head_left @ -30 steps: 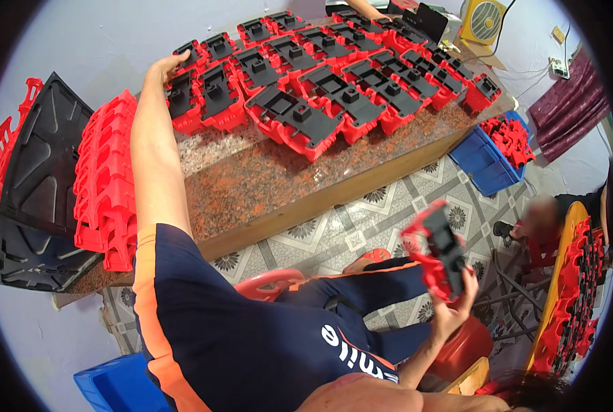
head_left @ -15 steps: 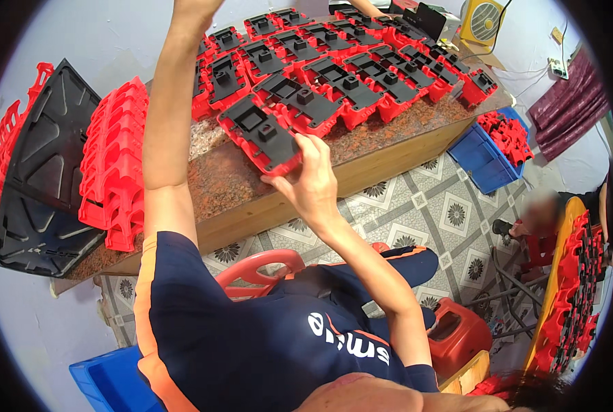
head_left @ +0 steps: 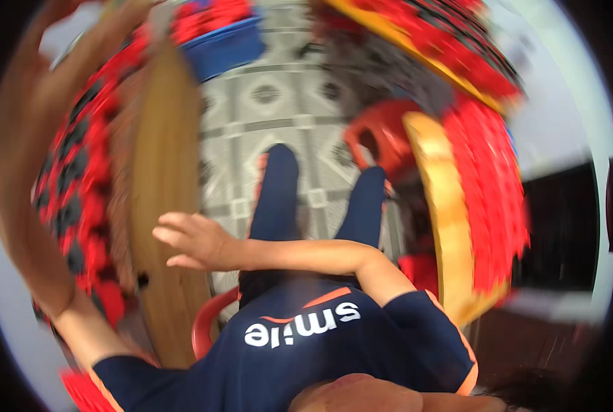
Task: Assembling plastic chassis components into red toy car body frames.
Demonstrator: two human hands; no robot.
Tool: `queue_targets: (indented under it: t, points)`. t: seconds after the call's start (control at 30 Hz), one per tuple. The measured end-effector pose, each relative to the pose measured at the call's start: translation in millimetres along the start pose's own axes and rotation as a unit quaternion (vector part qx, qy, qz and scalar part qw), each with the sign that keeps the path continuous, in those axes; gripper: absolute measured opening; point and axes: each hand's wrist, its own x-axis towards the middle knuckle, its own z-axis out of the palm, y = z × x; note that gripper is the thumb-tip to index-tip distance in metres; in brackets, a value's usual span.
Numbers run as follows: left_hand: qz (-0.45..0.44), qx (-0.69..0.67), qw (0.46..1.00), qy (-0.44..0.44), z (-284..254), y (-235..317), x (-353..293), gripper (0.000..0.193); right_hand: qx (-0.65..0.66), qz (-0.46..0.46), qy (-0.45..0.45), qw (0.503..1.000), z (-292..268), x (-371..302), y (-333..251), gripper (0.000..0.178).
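My right hand (head_left: 200,242) hangs by the wooden side (head_left: 165,158) of the table, its fingers stretched and apart, with nothing in it. At the far left, my left arm reaches up and away. My left hand (head_left: 69,58) is smeared by motion near the upper left rim, and whether it holds anything does not show. Beneath that arm, the tabletop carries rows of red housings with black plates (head_left: 73,165), blurred and partly covered by the arm.
A blue crate (head_left: 231,51) of red parts (head_left: 210,17) stands on the tiled floor beyond the table. To the right are a red stool (head_left: 389,130), a yellow wooden board (head_left: 440,199) and stacked red parts (head_left: 485,192). Part of a red chair (head_left: 209,326) shows beside me.
The view has swung right, away from the table. My right hand has let go of the red housing with the black plate and drawn back from the table. My left arm remains outstretched.
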Motion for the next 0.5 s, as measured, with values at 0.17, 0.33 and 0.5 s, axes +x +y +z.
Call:
queue_targets:
  t: [0.17,0.33,0.5]
  points:
    - [0.212,-0.207,0.952,-0.071,122,111,64,0.057,-0.176,0.159,0.153,0.959,-110,-63,32,0.056]
    - [0.292,-0.302,0.881,-0.216,188,206,69,0.055,-0.3,0.3,0.372,0.825,-218,-158,-30,0.042]
    - [0.348,-0.432,0.782,-0.284,267,297,51,0.057,-0.565,0.323,0.537,0.537,-301,-277,-117,0.041]
